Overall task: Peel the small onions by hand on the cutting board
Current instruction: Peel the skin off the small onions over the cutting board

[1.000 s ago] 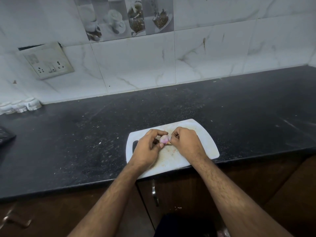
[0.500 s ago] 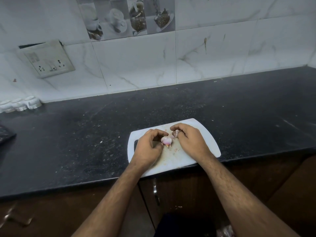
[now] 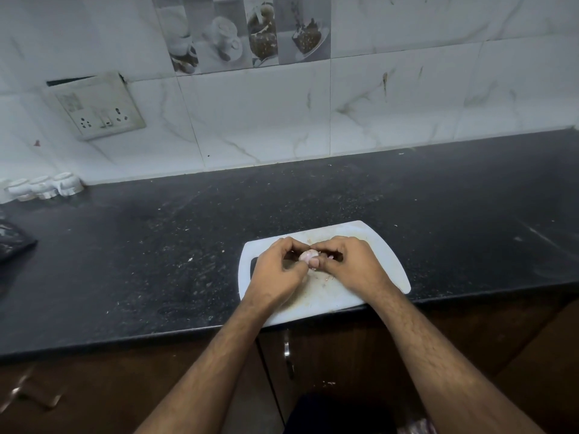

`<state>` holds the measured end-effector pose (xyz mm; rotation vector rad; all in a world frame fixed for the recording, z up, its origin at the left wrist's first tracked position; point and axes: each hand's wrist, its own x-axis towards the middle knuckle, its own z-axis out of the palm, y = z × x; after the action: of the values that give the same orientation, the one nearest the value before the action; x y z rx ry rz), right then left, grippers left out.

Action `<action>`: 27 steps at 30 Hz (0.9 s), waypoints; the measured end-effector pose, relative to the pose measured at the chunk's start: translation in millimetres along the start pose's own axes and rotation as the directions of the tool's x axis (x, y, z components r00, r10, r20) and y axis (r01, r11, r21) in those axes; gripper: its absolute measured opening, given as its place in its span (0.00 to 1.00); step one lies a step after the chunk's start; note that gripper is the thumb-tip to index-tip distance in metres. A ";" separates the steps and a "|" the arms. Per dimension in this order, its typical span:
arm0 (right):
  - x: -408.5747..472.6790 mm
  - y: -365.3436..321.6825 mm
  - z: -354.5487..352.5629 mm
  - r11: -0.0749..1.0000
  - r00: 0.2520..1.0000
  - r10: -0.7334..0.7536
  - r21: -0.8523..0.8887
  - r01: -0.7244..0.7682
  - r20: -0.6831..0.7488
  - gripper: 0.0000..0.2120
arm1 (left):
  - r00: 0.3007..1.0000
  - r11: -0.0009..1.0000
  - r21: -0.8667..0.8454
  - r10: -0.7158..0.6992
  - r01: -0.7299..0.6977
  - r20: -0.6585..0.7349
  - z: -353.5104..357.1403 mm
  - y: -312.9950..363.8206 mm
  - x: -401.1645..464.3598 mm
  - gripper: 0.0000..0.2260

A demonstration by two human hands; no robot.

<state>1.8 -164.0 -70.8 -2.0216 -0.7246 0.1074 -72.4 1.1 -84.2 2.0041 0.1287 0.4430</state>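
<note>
Onion point(image 3: 307, 255) sits pinched between left grip point(image 3: 275, 270) and right grip point(image 3: 351, 264) above cutting board point(image 3: 385, 261).

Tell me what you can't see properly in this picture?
Head view:
- Onion: mostly hidden by the fingers of the left hand and right hand; how much skin remains is unclear.
- Board: middle covered by both hands; bits on it too small to identify.
- Dark thing: cut off by the left edge.
- White holders: too small and blurred to identify.

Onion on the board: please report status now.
Left hand and right hand both pinch small onion above cutting board. Mostly peeled, pale. Nothing in the way.
</note>
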 end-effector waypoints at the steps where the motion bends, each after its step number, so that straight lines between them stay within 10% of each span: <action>1: 0.5 0.5 0.1 1.000 1.000 -0.002 -0.007 0.002 -0.006 0.12 | 1.000 1.000 -0.001 0.004 -0.004 0.008 -0.3 -0.3 0.2 0.05; 21: 11.0 9.9 11.5 0.926 0.972 0.068 -0.348 -0.145 -0.225 0.11 | 0.997 0.996 -0.075 -0.042 0.047 0.063 -3.3 -11.8 3.4 0.08; 27: 6.8 6.4 8.9 0.976 0.997 -0.037 -0.218 0.023 -0.061 0.19 | 1.000 0.985 -0.175 0.001 0.004 0.027 -4.3 -12.8 5.2 0.16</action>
<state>7.0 -156.0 -79.4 -2.2099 -0.7527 -0.0572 -67.9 12.0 -92.4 1.8363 0.0720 0.4122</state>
